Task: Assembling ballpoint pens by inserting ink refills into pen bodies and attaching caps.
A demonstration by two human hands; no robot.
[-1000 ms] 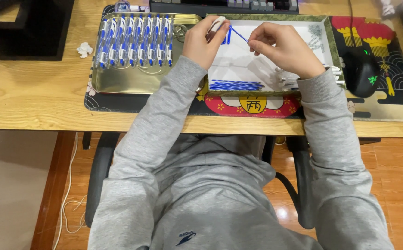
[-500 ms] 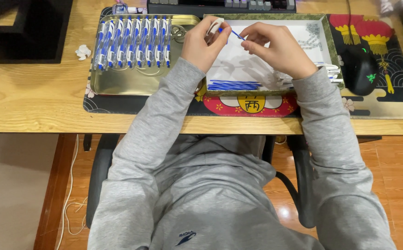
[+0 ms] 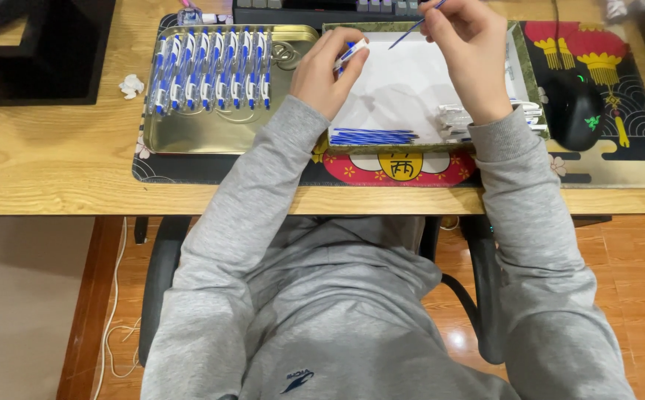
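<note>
My left hand (image 3: pixel 326 70) holds a white and blue pen barrel (image 3: pixel 352 52) over a white tray (image 3: pixel 411 89). My right hand (image 3: pixel 467 44) pinches a thin blue refill (image 3: pixel 411 30) near the top edge of the view, a little apart from the barrel. A bundle of blue refills (image 3: pixel 373 136) lies at the tray's near edge. Small clear pen parts (image 3: pixel 459 120) are stacked on the tray under my right wrist. To the left, a gold tray (image 3: pixel 211 130) carries a row of several assembled blue and white pens (image 3: pixel 211 74).
A black mouse (image 3: pixel 573 111) sits on a dark patterned desk mat (image 3: pixel 611 167) at the right. A keyboard (image 3: pixel 308 9) runs along the top edge. A crumpled white scrap (image 3: pixel 130 87) lies on the wooden desk (image 3: pixel 48 163). Chair arms flank my lap below.
My right hand has lifted up and away with the blue refill, widening the gap from the barrel in my left hand. The view has shifted slightly.
</note>
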